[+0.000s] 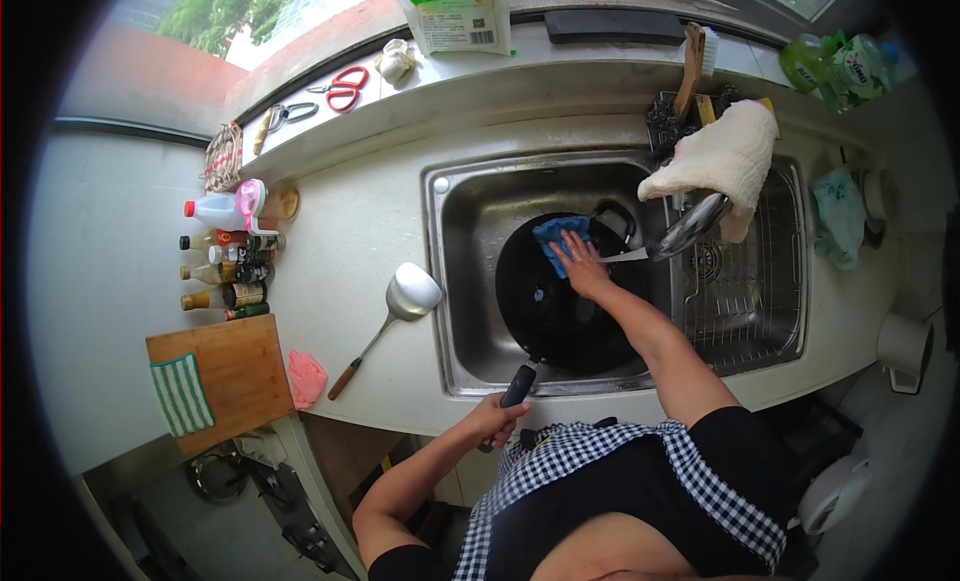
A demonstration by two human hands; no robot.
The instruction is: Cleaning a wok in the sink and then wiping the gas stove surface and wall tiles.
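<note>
A black wok (pixel 540 311) lies in the left basin of a stainless steel double sink (pixel 469 356). My left hand (pixel 499 419) is closed around the wok's black handle (pixel 519 386), at the front edge of the sink. With fingers spread, my right hand (pixel 585 266) presses a blue cloth (pixel 551 239) against the wok's inner surface, near its far side handle (pixel 616 215). Beside that hand, a stream of water (pixel 626 257) runs from the chrome faucet (pixel 690 227), over which a cream towel (pixel 724 157) is draped.
A metal wok spatula (pixel 411 292) and a pink cloth (pixel 306 378) lie left of the sink. Farther left are several bottles (pixel 206 273) and a wooden cutting board (pixel 240 363). Red-handled scissors (pixel 345 89) rest on the ledge. The right basin holds a wire rack (pixel 739 303).
</note>
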